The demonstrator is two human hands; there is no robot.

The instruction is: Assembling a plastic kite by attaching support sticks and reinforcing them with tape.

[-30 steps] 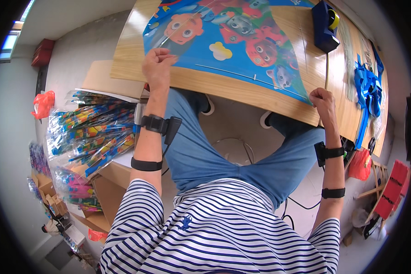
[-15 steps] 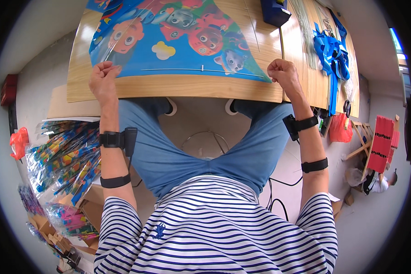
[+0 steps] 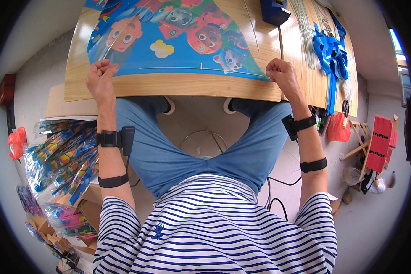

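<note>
A kite (image 3: 169, 48) of thin, shiny blue sheet, printed with cartoon animal faces and a yellow cloud, lies spread on the wooden table. Along its near edge runs a thin pale rod (image 3: 169, 68) with a small white connector (image 3: 201, 66) near its middle. My left hand (image 3: 100, 82) pinches the sheet's near left corner, fingers closed. At the opposite corner, my right hand (image 3: 283, 75) is closed in a pinch where the sheet and the rod's end meet. Its fingertips cover exactly what lies between them. Another rod crosses the left part of the sheet.
Blue straps (image 3: 331, 52) lie on the table's right part, beside a bundle of thin rods (image 3: 301, 29) and a dark blue box (image 3: 275, 13). Scissors (image 3: 345, 108) hang at that edge. Colourful plastic-wrapped packs (image 3: 66, 155) are piled at my left. Black cables (image 3: 270, 194) trail below.
My left hand has moved slightly left and now pinches the sheet's corner, drawing it a little leftward. The right hand stays almost in place at the other corner.
</note>
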